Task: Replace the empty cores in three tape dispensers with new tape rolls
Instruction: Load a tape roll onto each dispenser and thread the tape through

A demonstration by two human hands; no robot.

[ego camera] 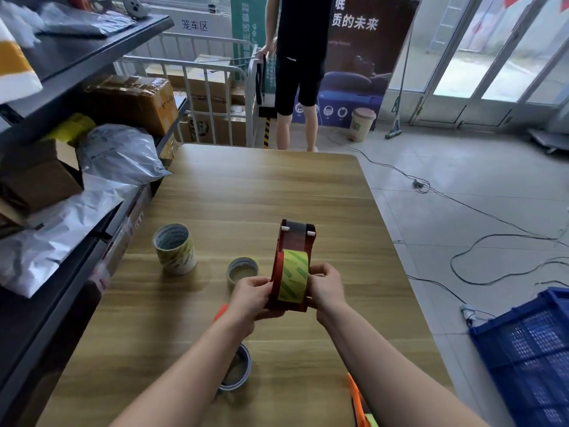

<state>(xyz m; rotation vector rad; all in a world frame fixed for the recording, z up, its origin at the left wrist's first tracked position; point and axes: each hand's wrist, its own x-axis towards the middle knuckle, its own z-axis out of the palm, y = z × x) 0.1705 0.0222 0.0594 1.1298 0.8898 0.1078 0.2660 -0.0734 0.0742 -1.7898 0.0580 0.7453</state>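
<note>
Red tape dispenser [292,266] above table [246,195], both hands' fingers [257,283] pinching its sides.

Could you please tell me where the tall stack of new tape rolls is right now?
The stack of tape rolls stands upright on the table's left side, left of an empty core.

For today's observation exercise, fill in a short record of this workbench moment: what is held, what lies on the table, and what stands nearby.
held item: red tape dispenser with a green-printed tape roll in it
left hand: grips the dispenser's left side
right hand: grips its right side
table: wooden, light brown
stacked rolls: upright, far left of the hands
empty cores: one beside the left hand, another under the left forearm
orange dispenser: near edge, partly cut off
blue crate: on the floor, right
</note>
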